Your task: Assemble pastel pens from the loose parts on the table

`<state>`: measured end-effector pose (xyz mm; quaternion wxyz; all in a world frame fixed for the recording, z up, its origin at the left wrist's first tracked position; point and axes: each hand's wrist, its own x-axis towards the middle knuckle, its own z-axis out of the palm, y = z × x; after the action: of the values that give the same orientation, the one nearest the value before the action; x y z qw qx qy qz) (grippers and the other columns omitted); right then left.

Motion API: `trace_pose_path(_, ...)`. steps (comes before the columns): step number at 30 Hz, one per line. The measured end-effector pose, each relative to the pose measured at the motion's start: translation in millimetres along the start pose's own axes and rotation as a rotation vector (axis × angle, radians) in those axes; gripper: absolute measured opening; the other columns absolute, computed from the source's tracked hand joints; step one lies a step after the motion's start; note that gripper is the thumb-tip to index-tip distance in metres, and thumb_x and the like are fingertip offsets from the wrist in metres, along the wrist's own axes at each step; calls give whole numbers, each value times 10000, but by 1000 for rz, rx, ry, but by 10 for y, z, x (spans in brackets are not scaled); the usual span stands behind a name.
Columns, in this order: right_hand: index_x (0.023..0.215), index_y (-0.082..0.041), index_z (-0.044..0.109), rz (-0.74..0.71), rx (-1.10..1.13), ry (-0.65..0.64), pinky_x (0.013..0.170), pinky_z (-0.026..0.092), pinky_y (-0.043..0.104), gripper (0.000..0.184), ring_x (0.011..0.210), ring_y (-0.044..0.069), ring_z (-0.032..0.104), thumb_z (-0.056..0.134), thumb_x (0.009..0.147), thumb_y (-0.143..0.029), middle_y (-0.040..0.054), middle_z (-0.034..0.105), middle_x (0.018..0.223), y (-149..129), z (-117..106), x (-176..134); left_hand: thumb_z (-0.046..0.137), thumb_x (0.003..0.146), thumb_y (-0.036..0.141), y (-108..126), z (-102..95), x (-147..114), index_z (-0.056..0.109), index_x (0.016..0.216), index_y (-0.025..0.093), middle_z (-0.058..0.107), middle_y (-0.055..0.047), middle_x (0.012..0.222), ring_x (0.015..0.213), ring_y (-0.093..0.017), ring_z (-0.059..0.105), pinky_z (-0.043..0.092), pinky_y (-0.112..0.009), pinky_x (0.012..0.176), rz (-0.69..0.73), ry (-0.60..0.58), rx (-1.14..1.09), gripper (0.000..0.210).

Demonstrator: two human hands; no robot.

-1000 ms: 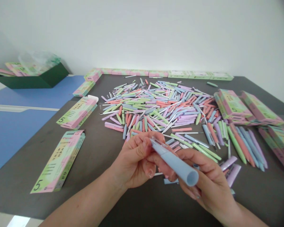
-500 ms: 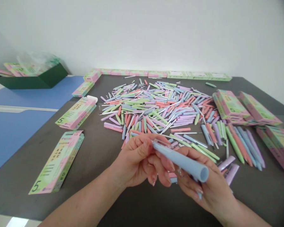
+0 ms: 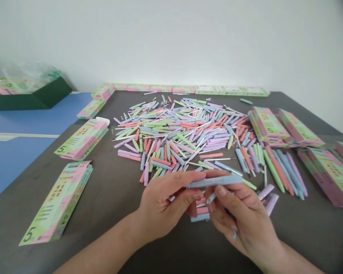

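My left hand [image 3: 168, 203] pinches a light-blue hollow pen tube [image 3: 217, 181] between thumb and fingers, held nearly level above the table. Close by on the right, my right hand [image 3: 242, 213] has its thumb pressed on a second, narrower light-blue pen part [image 3: 210, 198], whose end points towards the left hand. A small blue tip [image 3: 234, 234] pokes out below the right fingers. Under the hands lie several pink and blue pen pieces [image 3: 201, 211], partly hidden. Beyond them spreads a big heap of loose pen parts [image 3: 183, 129] in green, purple, coral and blue, with thin white refills among them.
Several pens [image 3: 286, 173] lie side by side at right, near stacked printed boxes [image 3: 270, 123] and more boxes [image 3: 328, 171]. Flat cartons [image 3: 55, 201] line the left side. Boxes [image 3: 183, 89] edge the back. A dark green bin [image 3: 31, 99] stands on a blue surface.
The light-blue tube has turned from pointing at me to lying nearly level across the hands. A second blue part now shows at the right thumb. The view has shifted slightly right.
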<state>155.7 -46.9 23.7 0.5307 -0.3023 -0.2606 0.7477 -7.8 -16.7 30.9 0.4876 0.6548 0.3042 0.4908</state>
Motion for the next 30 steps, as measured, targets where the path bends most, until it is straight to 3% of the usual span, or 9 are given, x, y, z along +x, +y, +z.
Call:
trace_pose_path(5,999,-232,707,-3,38,20,329,210,71,141,352,-26,202,653,882,-290,-6,646,640,-44,8,5,586,907,150,-34,-1,-26,605,1215,192,702,-16,741,541,-108,683,575,-178,524,43,-63,0,311)
trace_pose_path(10,950,-209,720,16,82,10,313,210,64,125,353,-25,164,667,869,-288,-36,591,603,-72,11,17,601,873,46,-39,19,-77,579,1109,224,713,-12,848,614,-117,717,602,-191,562,101,6,-118,296)
trace_pose_path(20,957,-236,721,6,88,-1,306,193,77,116,355,-13,160,657,868,-277,-45,578,613,-85,5,36,589,859,18,-11,-51,-56,573,1071,179,704,-34,804,607,-127,715,598,-211,595,296,36,180,267)
trace_pose_path(30,968,-212,703,-37,11,33,303,168,110,158,357,0,140,667,859,-320,-43,561,575,-65,33,1,541,883,23,8,-55,-127,495,1109,221,689,-54,941,704,-122,724,583,-220,681,256,26,292,304)
